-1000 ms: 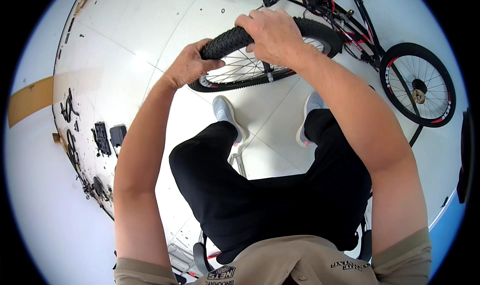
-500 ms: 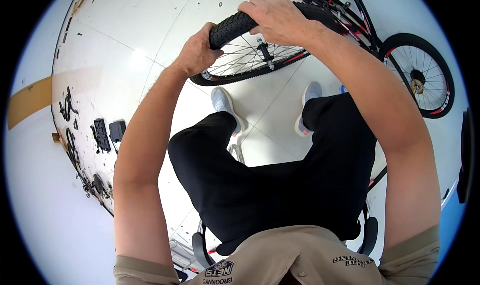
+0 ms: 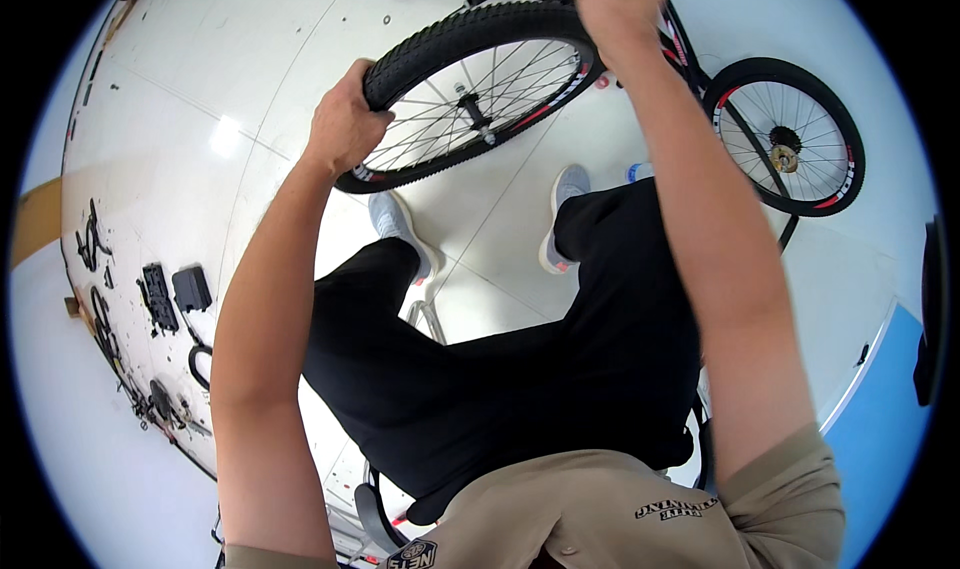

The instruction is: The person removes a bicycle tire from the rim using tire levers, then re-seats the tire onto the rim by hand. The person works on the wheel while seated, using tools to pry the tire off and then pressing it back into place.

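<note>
A bicycle wheel [image 3: 480,29] with a black knobbly tyre, thin spokes and a red-marked rim is tilted above the floor beyond my feet. My left hand [image 3: 345,121] grips the tyre at its left side, fingers wrapped around the rubber. Spokes run to the dark hub [image 3: 473,114] with a silver axle end. Further right, my right hand [image 3: 622,14] is up at the picture's top edge, by the wheel's right end and over part of the bicycle frame [image 3: 682,51]. Its fingers are blurred and partly cut off, so what they touch cannot be made out.
The bicycle's other wheel [image 3: 785,134], with a cassette, lies at the right. On the left floor are an open black tool case [image 3: 160,297], a dark box [image 3: 192,287] and several loose bike parts [image 3: 93,234]. A blue-capped item [image 3: 640,172] stands near my right shoe [image 3: 567,209].
My right hand has come off the top of the tyre and moved right, toward the bicycle frame. My left hand still holds the tyre. The whole view has shifted slightly.
</note>
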